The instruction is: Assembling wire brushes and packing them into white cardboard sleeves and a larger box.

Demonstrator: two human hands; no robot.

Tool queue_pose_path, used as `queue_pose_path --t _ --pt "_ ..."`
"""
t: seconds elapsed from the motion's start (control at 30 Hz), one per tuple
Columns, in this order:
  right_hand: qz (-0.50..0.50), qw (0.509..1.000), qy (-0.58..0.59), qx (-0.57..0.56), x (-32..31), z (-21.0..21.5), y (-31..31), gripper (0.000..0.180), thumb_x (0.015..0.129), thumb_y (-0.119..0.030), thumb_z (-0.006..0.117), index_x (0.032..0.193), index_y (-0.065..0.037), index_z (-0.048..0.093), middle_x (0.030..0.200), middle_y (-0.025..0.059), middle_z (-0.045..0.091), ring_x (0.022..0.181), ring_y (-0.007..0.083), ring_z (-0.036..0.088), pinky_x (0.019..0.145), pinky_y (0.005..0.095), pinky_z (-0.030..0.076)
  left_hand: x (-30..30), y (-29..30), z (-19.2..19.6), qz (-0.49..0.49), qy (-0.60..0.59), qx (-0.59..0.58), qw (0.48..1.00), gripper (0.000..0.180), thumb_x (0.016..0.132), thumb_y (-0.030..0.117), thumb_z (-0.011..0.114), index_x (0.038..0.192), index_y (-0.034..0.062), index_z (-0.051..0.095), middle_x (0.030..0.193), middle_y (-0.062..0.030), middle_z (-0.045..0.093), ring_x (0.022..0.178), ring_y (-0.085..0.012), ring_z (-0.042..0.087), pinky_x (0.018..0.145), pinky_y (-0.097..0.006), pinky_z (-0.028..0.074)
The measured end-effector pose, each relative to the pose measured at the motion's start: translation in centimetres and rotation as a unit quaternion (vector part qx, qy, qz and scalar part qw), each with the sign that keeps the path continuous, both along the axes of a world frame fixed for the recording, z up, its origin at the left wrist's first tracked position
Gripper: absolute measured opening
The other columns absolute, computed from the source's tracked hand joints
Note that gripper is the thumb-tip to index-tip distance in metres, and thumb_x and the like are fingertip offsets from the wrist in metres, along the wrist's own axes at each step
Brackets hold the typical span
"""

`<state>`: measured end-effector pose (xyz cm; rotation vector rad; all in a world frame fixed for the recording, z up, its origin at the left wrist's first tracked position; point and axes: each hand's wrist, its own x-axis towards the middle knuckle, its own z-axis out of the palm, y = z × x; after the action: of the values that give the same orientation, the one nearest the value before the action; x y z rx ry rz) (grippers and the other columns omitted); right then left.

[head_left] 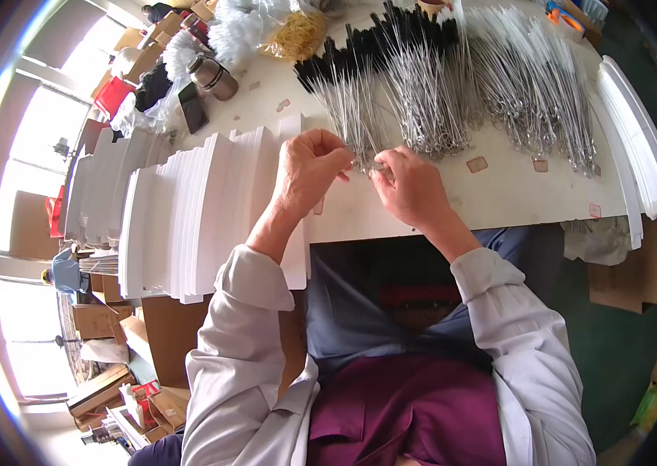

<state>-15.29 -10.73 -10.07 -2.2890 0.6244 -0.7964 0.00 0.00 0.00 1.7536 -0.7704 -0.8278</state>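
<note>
My left hand (pixel 307 169) and my right hand (pixel 414 188) meet close together over the table near its front edge. Thumb and fingers of the left are pinched; whatever is between them is too small to make out. The right pinches the looped metal end of a thin wire brush (pixel 365 146) at the near end of a bundle. Black-bristled brushes (pixel 418 97) with wire handles lie in piles just beyond, loops toward me. To their right lies a pile of white-bristled wire brushes (pixel 534 89).
Stacks of folded white card (pixel 204 206) stand left of my left hand. More white strips (pixel 637 140) lie along the right edge. Farther back are a phone (pixel 192 107), a metal flask (pixel 213 78), a bag of yellow rubber bands (pixel 297 35) and a tape roll (pixel 565 22).
</note>
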Motion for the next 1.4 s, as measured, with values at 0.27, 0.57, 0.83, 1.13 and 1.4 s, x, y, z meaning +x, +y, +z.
queue_pose_path --t 0.27,0.57,0.83,1.13,1.4 --pt "0.050 0.981 -0.106 -0.156 0.7 1.7 0.4 0.034 0.091 -0.021 0.068 0.118 0.000 0.064 0.116 0.0150 0.063 0.109 0.0335 0.061 0.093 0.0438 0.051 1.5 -1.8 3.8 -0.021 -0.137 -0.134 0.981 0.012 0.089 0.004 0.068 0.090 -0.0075 0.063 0.118 -0.0215 0.065 0.078 -0.0164 0.071 0.067 -0.028 0.059" --pt "0.103 0.972 0.078 -0.198 4.1 -0.2 0.5 0.057 0.101 -0.031 0.055 0.146 0.002 0.047 0.153 0.0185 0.045 0.144 0.0335 0.038 0.122 0.0442 0.027 2.8 -3.1 8.0 -0.029 -0.058 -0.290 0.955 0.003 0.089 -0.003 0.060 0.088 -0.0060 0.058 0.115 -0.0246 0.065 0.094 -0.0243 0.072 0.074 -0.035 0.065" --pt "0.079 0.975 0.066 -0.198 4.5 -0.4 0.6 0.059 0.098 -0.031 0.058 0.145 0.004 0.048 0.153 0.0198 0.046 0.144 0.0322 0.039 0.123 0.0418 0.026 2.9 0.9 14.2 -0.003 -0.083 -0.343 0.936 0.010 0.093 0.004 0.056 0.089 -0.0050 0.059 0.114 -0.0272 0.066 0.103 -0.0323 0.071 0.086 -0.041 0.062" --pt "0.069 0.985 -0.023 -0.156 2.3 1.8 1.5 0.047 0.096 -0.026 0.063 0.132 0.003 0.059 0.143 0.0201 0.054 0.136 0.0354 0.047 0.115 0.0427 0.038 -2.3 6.5 15.4 -0.014 -0.081 -0.349 0.934 0.011 0.087 -0.004 0.048 0.079 0.0032 0.046 0.121 -0.0324 0.064 0.106 -0.0361 0.069 0.088 -0.045 0.058" --pt "0.176 0.965 -0.096 0.168 -8.0 10.0 5.7 0.032 0.091 -0.019 0.073 0.114 0.002 0.067 0.106 0.0187 0.071 0.104 0.0304 0.070 0.089 0.0370 0.055 -8.1 9.1 11.2 -0.080 0.027 -0.343 0.935 0.011 0.086 -0.007 0.049 0.085 0.0033 0.045 0.124 -0.0340 0.063 0.107 -0.0362 0.068 0.088 -0.048 0.057"
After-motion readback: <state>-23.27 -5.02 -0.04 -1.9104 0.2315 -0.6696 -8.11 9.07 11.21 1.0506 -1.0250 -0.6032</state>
